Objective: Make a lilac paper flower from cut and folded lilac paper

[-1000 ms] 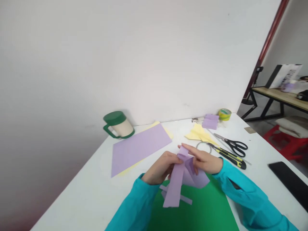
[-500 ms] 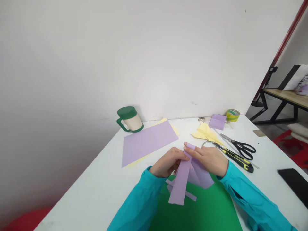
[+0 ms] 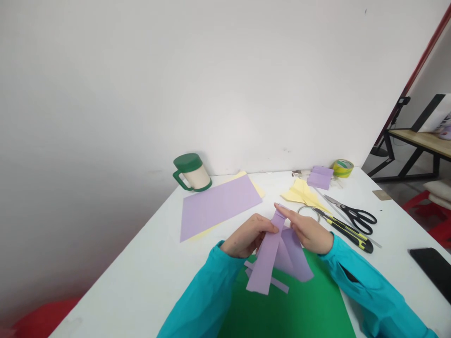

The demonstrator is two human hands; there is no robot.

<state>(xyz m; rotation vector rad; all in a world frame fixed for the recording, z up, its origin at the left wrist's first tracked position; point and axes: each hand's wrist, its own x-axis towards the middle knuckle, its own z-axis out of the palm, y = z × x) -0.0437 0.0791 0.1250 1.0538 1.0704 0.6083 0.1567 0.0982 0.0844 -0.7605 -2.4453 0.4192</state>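
My left hand (image 3: 246,235) pinches a folded piece of purple paper (image 3: 268,258) between thumb and fingers. One long strip of it hangs down toward me, and a wider creased flap spreads to the right. At the paper's narrow top end is my right hand (image 3: 313,233), its index finger laid across a small fold there; its thumb is hidden. Below the held paper are narrow purple paper strips (image 3: 281,285), partly covered by it. A green sheet (image 3: 296,310) lies on the table under both hands.
Purple sheets (image 3: 220,206) over yellow paper lie at the left, near a green-lidded mug (image 3: 193,173). To the right are a yellow paper plane (image 3: 303,193), scissors (image 3: 355,216), a utility knife (image 3: 347,231), a tape roll (image 3: 342,168), folded purple paper (image 3: 320,177) and a black phone-like slab (image 3: 431,267).
My right hand has drawn back slightly, its index finger now stretched over the paper's top fold with the other fingers curled. The left hand keeps its pinch. The view has shifted a little.
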